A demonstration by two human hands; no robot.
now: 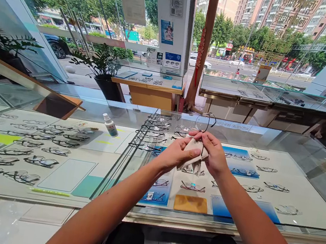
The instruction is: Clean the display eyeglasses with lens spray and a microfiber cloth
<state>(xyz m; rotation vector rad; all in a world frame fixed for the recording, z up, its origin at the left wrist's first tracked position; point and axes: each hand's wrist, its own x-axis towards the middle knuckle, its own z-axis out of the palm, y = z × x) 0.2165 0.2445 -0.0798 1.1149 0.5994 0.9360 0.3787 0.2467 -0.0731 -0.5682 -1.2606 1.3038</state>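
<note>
Window lettering [276, 43] mirrored, bottle label [112, 131] illegible; hands [216, 155] hold glasses [202, 123], cloth [192, 145].

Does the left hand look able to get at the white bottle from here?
Probably yes: only low black glasses show between the left hand and the bottle. Holding the cloth, though, the hand would likely have to let go first.

One head-worn view — forward and down at the near hands [216, 156] over a glass counter [308, 204] — roadside trees [239, 38] farthest.
</note>
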